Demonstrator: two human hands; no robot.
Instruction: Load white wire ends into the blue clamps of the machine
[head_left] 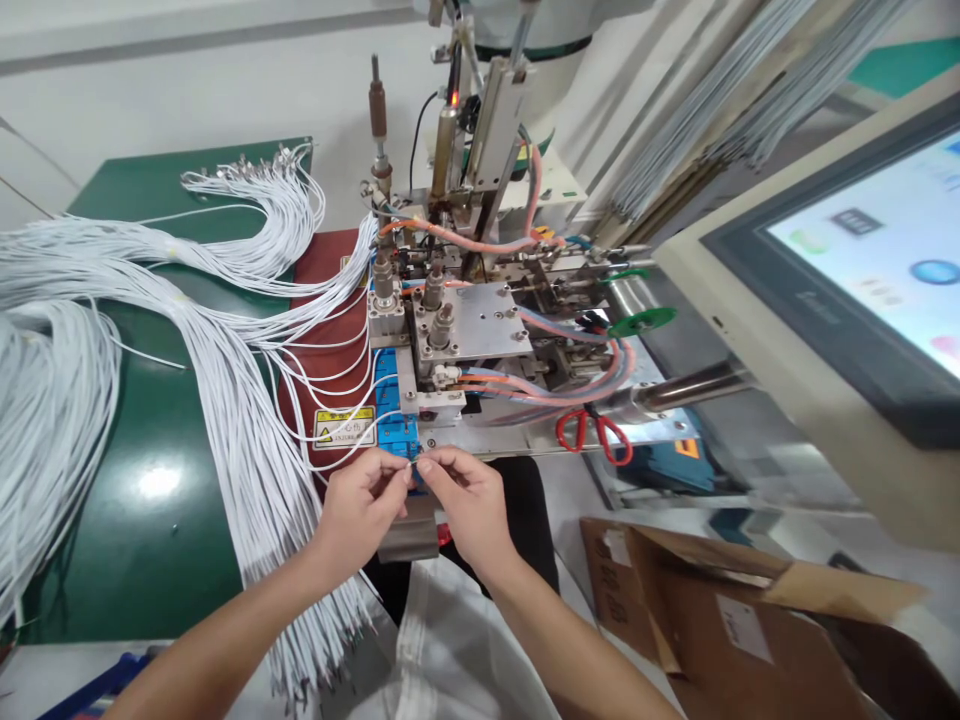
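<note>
My left hand [362, 505] and my right hand [465, 500] meet at the front of a small metal machine [465, 330]. Both pinch something small between thumb and fingertips just below the blue fixture [390, 425]. A thin white wire [330, 465] runs from the left towards my left fingers; whether they grip it I cannot tell. Several white wires loop into the left side of the machine. What my right fingers hold is too small to make out.
Large bundles of white wires [225, 370] lie across the green table [150, 520]. Red-handled scissors [592, 430] rest on the machine base. A touch screen [877, 260] stands at the right. An open cardboard box [720, 620] sits below it, a white bag [450, 650] near me.
</note>
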